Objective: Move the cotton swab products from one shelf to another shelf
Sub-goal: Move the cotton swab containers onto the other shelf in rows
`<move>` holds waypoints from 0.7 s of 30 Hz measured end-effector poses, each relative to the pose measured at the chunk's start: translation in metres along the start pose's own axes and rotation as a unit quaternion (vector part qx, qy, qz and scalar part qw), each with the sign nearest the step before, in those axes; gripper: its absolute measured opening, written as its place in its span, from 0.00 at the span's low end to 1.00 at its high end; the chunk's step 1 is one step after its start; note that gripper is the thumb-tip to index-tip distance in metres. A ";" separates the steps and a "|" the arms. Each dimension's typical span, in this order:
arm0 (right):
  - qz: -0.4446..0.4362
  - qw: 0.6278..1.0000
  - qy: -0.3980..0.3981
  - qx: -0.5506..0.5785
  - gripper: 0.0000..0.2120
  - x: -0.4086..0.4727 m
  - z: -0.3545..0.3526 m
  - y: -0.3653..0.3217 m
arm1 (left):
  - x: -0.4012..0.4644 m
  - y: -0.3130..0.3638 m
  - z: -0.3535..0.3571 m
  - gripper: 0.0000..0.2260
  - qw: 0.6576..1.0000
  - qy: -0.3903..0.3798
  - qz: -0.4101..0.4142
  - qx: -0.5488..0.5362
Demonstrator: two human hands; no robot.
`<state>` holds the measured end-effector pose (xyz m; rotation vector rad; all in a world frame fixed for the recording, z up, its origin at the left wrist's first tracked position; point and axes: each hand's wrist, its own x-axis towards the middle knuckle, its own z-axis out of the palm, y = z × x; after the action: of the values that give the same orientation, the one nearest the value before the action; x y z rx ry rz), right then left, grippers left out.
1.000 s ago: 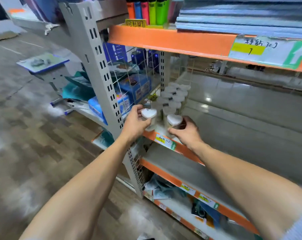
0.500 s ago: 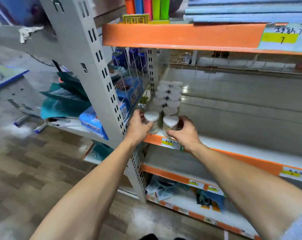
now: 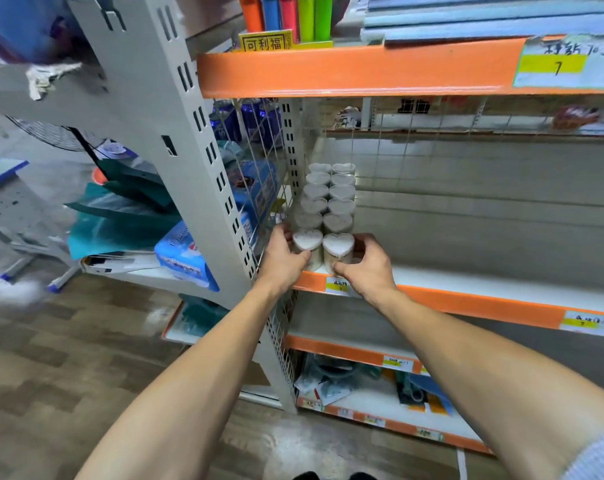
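Left hand [image 3: 282, 255]: fingers curled round the front-left cotton swab jar [image 3: 307, 247], thumb on the near side, fingertips hidden behind the jar; grip closed on it.

Right hand [image 3: 369, 263]: fingers wrapped round the front-right cotton swab jar [image 3: 338, 251], thumb across the near face low down, fingers round the far side; grip closed on it.

Held jars: heart-shaped white lids, clear bodies, upright, long axis vertical, lids up, heart points toward the viewer. Side by side, touching or nearly so. Positioned at the front edge of the middle shelf [image 3: 467, 289], left end, beside the wire mesh divider [image 3: 259, 161]. Whether the bases rest on the shelf: cannot tell, hidden by the hands.

Remaining jars [image 3: 330, 195]: two rows running front to back behind the held pair, same upright stance, same heart lids. Rearmost lids small and hard to count exactly.

Shelf fronts: orange edge strip [image 3: 356, 72] on the top shelf, handwritten price tag [image 3: 563, 62] partly cut off at right; small yellow label [image 3: 337, 285] below the held jars, print too small to read.

Top shelf: coloured cylinders [image 3: 286, 15], tops cut off by the frame edge.

Neighbouring bay at left: blue packages [image 3: 183, 258], blurred.
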<state>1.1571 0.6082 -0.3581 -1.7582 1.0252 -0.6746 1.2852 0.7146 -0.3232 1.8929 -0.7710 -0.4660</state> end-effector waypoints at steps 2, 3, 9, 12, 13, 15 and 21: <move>0.002 1.000 0.007 -0.002 0.30 -0.001 0.002 0.002 | 0.000 0.001 0.001 0.28 1.000 -0.004 0.002 -0.004; 0.003 1.000 0.012 -0.003 0.30 -0.001 0.003 0.003 | 0.000 0.000 0.001 0.28 1.000 -0.005 0.003 -0.005; 0.000 1.000 0.028 -0.003 0.28 -0.002 0.005 0.004 | 0.000 0.000 -0.002 0.29 1.000 -0.017 0.000 0.010; 0.003 1.000 0.027 0.003 0.28 -0.002 0.005 0.002 | 0.001 0.003 -0.004 0.28 1.000 -0.020 -0.006 0.021; 0.004 1.000 0.027 0.003 0.28 -0.002 0.005 0.002 | 0.002 0.003 -0.004 0.29 0.999 -0.021 -0.007 0.023; 0.006 1.000 0.027 0.004 0.28 -0.002 0.005 0.000 | 0.002 0.005 -0.005 0.29 0.999 -0.027 -0.009 0.032; 0.015 1.000 0.025 0.007 0.28 -0.003 0.005 -0.003 | -0.001 0.013 -0.009 0.33 0.998 -0.044 -0.023 0.043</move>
<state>1.1613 0.6136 -0.3570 -1.7180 1.0764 -0.7092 1.2866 0.7175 -0.3078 1.9853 -0.8175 -0.5559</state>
